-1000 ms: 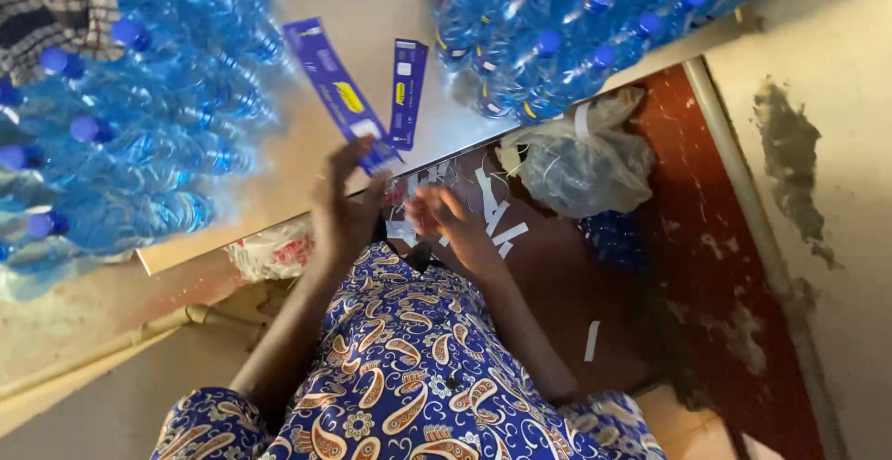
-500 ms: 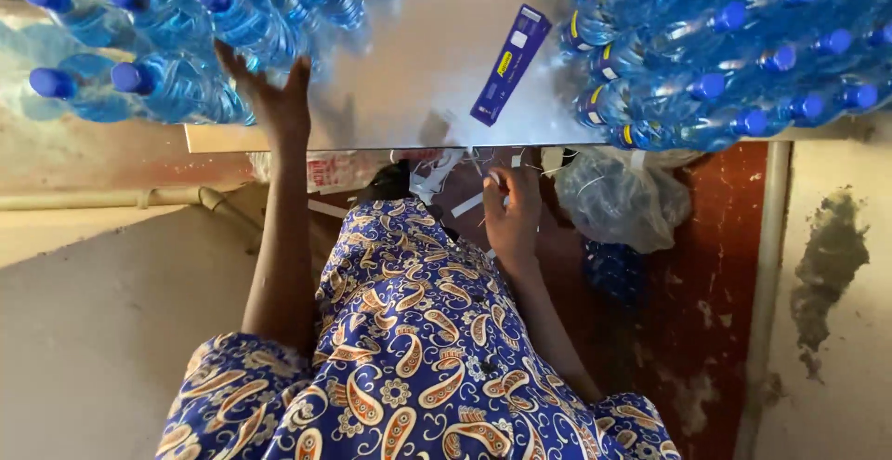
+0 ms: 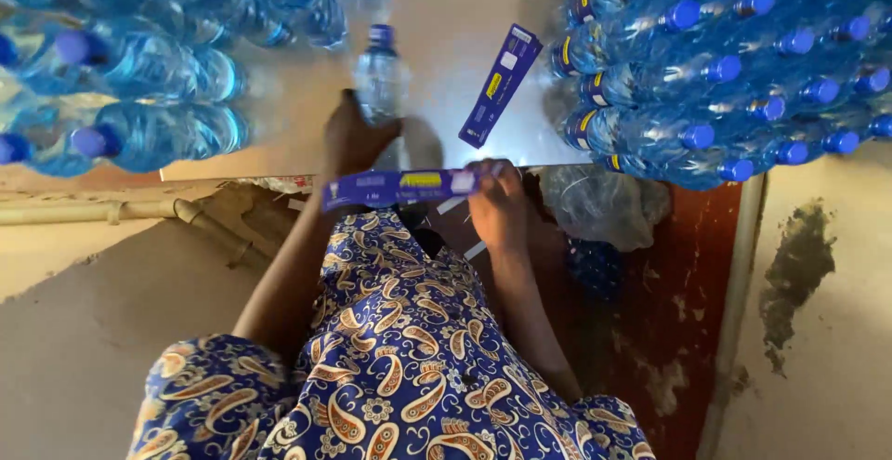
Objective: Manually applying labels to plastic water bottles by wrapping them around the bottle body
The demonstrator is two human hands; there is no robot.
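Note:
My left hand [image 3: 353, 139] grips a clear plastic bottle [image 3: 381, 79] with a blue cap, standing it on the pale table [image 3: 446, 5] near the front edge. My right hand [image 3: 497, 204] pinches one end of a long blue label strip [image 3: 400, 186], held level just in front of the table edge, below the bottle. A second blue label strip [image 3: 497, 84] lies slanted on the table to the right of the bottle.
Several blue-capped bottles lie piled at the left [image 3: 139, 60] and right [image 3: 725, 60] of the table. A crumpled plastic bag [image 3: 604, 204] hangs below the right edge. A pipe [image 3: 111, 211] runs along the floor at left. My lap is covered by blue patterned cloth [image 3: 400, 358].
My left hand pulled a bottle from the left pile and brought it to the table's middle. My right hand rose from my lap, now holding a label strip stretched out flat.

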